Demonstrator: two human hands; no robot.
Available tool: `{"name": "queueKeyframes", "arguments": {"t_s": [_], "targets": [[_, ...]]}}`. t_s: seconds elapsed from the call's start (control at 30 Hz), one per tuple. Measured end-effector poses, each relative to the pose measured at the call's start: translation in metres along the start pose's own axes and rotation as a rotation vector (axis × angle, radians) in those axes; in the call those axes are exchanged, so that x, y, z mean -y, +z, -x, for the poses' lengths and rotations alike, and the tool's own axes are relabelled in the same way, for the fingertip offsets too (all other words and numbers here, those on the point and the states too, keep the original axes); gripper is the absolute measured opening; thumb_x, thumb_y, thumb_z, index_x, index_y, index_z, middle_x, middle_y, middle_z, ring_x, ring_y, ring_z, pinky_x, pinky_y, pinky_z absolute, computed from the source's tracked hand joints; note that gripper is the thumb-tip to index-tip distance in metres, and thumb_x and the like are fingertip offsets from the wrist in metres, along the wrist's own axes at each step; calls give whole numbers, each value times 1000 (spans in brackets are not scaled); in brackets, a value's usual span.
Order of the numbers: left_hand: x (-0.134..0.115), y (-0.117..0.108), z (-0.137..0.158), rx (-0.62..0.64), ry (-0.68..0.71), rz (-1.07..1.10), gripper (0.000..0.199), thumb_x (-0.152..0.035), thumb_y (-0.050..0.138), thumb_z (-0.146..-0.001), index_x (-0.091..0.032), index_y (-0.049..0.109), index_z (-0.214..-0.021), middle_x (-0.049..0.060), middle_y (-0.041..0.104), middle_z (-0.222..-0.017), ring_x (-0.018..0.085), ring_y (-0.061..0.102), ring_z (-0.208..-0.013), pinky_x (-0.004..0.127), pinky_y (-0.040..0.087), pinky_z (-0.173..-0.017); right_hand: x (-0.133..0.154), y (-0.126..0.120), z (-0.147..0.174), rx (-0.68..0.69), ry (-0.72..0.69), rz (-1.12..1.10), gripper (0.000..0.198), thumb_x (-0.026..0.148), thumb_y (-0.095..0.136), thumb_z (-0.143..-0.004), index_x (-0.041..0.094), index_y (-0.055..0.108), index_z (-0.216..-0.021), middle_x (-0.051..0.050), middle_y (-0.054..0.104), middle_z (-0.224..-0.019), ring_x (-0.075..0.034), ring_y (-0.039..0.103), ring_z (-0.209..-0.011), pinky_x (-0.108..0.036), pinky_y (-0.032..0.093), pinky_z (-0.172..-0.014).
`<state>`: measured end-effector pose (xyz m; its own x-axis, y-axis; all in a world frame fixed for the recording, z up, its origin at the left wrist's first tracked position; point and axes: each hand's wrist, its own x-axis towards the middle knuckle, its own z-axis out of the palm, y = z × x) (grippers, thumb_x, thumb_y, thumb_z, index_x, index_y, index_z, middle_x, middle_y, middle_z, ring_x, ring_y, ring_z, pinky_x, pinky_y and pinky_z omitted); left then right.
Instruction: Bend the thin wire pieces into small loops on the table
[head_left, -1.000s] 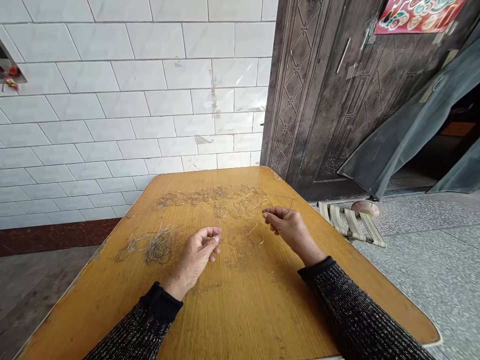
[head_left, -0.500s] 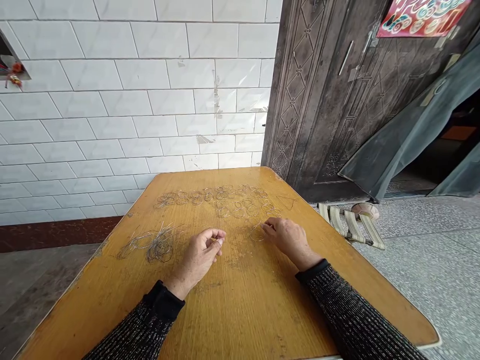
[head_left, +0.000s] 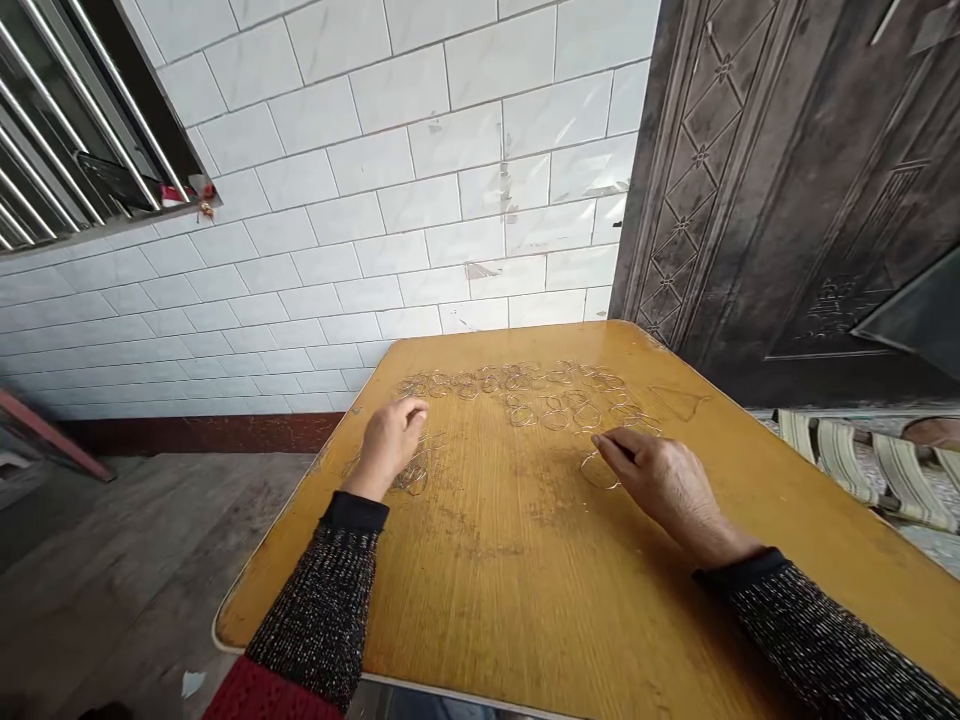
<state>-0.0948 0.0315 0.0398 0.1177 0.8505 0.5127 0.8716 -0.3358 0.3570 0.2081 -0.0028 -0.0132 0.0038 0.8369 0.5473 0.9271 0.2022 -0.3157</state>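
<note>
My right hand (head_left: pixel 664 490) is closed in a pinch at the edge of a thin wire loop (head_left: pixel 600 472), which lies on the wooden table (head_left: pixel 480 600). My left hand (head_left: pixel 390 442) hovers over a tangled bundle of thin wire (head_left: pixel 414 478) and partly hides it. Its fingers are curled together, and whatever they may hold is too small to make out. Beyond both hands, several looped wire pieces (head_left: pixel 517 378) lie in a row. A shorter row of wire loops (head_left: pixel 555 412) sits nearer to me, just past my right hand.
A bent wire (head_left: pixel 679 402) rests at the table's far right. White wall tiles (head_left: pixel 360 240) and a dark carved door (head_left: pixel 795 250) stand behind the table. On the right is a striped strap seat (head_left: pixel 840 460); a barred window (head_left: pixel 82 120) is at upper left.
My left hand has moved left and away from me, from the table's middle to above the wire bundle. My right hand stays at the loop. The view has turned left.
</note>
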Motion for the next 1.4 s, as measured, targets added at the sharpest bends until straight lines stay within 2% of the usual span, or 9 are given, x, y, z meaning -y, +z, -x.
{"name": "queueKeyframes", "arguments": {"t_s": [0.07,0.17,0.33,0.57,0.7,0.77,0.87,1.07,1.4], "targets": [[18,-9,0,138,-76,-75,21,-24,44,-80,-17,64,-79,4,66,-74,16,58,-70,25,40,-63,0,1,0,6,-2,-4,42,44,37,-84,18,50,-54,-2,55,-50,-11,45,-45,-22,20,-45],[29,-14,9,237,-89,-107,24,-31,47,-78,-17,65,-70,3,64,-64,16,56,-61,24,36,-56,0,3,0,18,-7,-2,43,45,35,-84,18,51,-54,-3,56,-50,-12,46,-45,-23,21,-46],[29,-7,22,389,-74,-132,22,-34,59,-68,-20,66,-82,6,66,-88,20,59,-78,26,38,-62,3,2,0,19,-11,-36,47,47,31,-85,19,55,-56,-5,58,-52,-13,48,-45,-24,22,-46],[28,1,26,375,-93,-81,26,-28,55,-70,-18,64,-92,3,66,-78,16,59,-67,24,40,-58,5,1,1,32,-32,-60,46,46,32,-85,19,53,-55,-4,56,-51,-12,46,-44,-23,23,-46],[34,-14,24,205,-126,55,31,-35,42,-81,-17,63,-95,5,68,-88,16,61,-77,25,44,-68,5,0,2,48,-40,-50,42,44,34,-85,19,50,-54,-2,53,-48,-12,42,-43,-23,23,-46],[43,-24,22,119,-164,-25,28,-30,43,-80,-17,63,-95,6,67,-93,17,61,-82,25,44,-72,5,1,2,45,-43,-44,42,43,34,-85,19,50,-54,-2,54,-49,-12,43,-44,-23,22,-46],[61,-31,19,134,-196,-186,28,-20,45,-78,-17,60,-101,7,65,-101,17,59,-88,26,43,-78,4,2,2,43,-58,-44,41,43,34,-85,19,53,-56,-3,56,-52,-13,46,-46,-24,23,-46],[89,-17,23,196,-287,-269,36,-25,53,-75,-12,58,-107,13,66,-98,23,59,-91,31,42,-77,0,6,3,68,-55,-43,40,44,35,-84,20,53,-57,-2,57,-53,-13,49,-47,-24,26,-47],[85,-16,32,256,-280,-289,27,-31,49,-78,-17,64,-96,8,68,-91,20,61,-83,27,42,-70,1,7,3,83,-71,-27,40,44,34,-83,20,51,-56,-2,55,-51,-13,47,-45,-23,25,-46]]}}
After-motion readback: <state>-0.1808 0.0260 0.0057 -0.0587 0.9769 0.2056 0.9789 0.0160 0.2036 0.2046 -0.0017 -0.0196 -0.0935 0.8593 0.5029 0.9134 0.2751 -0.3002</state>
